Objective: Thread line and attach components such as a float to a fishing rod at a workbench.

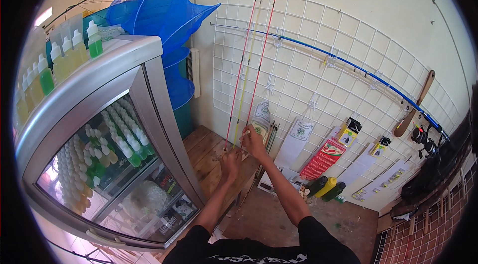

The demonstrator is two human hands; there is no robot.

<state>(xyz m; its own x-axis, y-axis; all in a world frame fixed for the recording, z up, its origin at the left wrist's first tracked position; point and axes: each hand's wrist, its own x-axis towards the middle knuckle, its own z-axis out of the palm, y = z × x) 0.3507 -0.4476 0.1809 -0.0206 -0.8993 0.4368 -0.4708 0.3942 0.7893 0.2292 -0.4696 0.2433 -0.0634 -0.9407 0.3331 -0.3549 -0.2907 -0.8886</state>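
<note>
Three long thin rods rise side by side in front of the wall: a left red rod (pixel 239 72), a yellow rod (pixel 249 47) and a right red rod (pixel 259 67). At the lower end of the right red rod, my right hand (pixel 253 143) is closed, with thumb and fingers pinched around it. Just below and to its left, my left hand (pixel 230 164) is closed by the lower ends of the left red and yellow rods. What its fingertips pinch is too small to tell. Both hands are above a wooden bench (pixel 203 152).
A glass-fronted cabinet (pixel 149 55) with dropper bottles (pixel 94 40) on top stands at the left. Behind it hangs a blue net (pixel 172 20). A white wire grid (pixel 308 45) carries a blue fishing rod (pixel 343 60) and packets. Dark and yellow bottles (pixel 326 186) stand at the right.
</note>
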